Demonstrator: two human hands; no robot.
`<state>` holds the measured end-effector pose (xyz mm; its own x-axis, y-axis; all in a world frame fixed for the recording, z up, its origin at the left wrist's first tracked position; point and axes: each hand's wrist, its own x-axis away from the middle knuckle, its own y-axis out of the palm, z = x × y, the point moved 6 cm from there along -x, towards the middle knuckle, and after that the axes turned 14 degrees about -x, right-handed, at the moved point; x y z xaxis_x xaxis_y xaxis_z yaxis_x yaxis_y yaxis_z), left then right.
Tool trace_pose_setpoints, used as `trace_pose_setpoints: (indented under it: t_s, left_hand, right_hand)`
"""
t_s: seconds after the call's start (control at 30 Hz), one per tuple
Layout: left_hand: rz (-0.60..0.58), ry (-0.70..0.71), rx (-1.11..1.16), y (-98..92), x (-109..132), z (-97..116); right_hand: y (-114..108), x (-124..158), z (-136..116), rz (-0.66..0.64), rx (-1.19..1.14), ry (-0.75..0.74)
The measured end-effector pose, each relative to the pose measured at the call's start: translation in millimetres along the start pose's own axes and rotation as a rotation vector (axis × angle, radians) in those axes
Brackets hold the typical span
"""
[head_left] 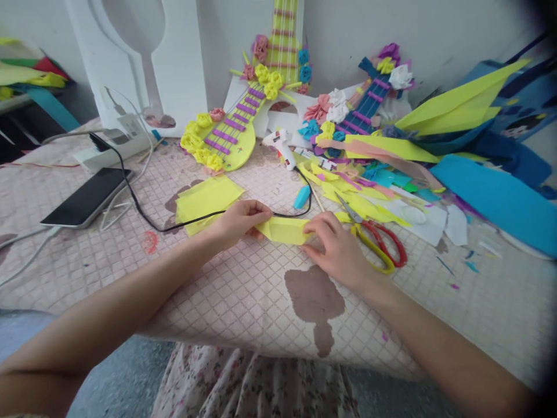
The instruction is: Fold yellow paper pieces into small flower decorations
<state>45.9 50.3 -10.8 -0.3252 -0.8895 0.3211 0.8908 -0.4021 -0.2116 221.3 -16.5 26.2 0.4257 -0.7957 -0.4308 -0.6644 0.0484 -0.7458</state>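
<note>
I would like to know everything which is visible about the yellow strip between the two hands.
The strip is bright yellow, thin and slightly see-through, and looks like paper. It is longer than it is wide, with a slanting edge or crease towards its left end. It runs crosswise in front of the person, pinched by the left hand at one end and the right hand at the other; fingers partly hide both ends. Whether it touches the patterned cloth below cannot be told.

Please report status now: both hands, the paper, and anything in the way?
Left hand, right hand: each pinching one end of yellow paper strip. Strip stretched between them. Black cord runs past left hand, partly hidden by it.
</note>
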Motion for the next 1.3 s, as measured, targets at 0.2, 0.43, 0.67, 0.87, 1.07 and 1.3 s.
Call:
trace_pose_setpoints:
  t_s: [0.2,0.43,0.67,0.87,1.07,1.3]
  left_hand:
    - [0.285,0.428,-0.587,-16.3,17,25]
    - [0.126,0.829,-0.973,-2.9,53,22]
    - [0.141,0.877,-1.131,6.2,59,14]
    - [0.110,0.813,-1.029,4.4,54,11]
    - [0.107,0.716,-0.930,1.9,51,8]
    - [0.136,0.639,-0.857,0.9,48,12]
  right_hand:
    - [11,4,5,-0.141,-0.019,-0.005]
    - [12,6,8,-0.181,-0.115,0.063]
    - [12,8,10,-0.200,-0.174,0.079]
    - [13,8,13,-0.213,-0.232,0.150]
    - [13,8,12,-0.218,-0.288,0.175]
    - [13,8,13,-0.204,-0.316,0.284]
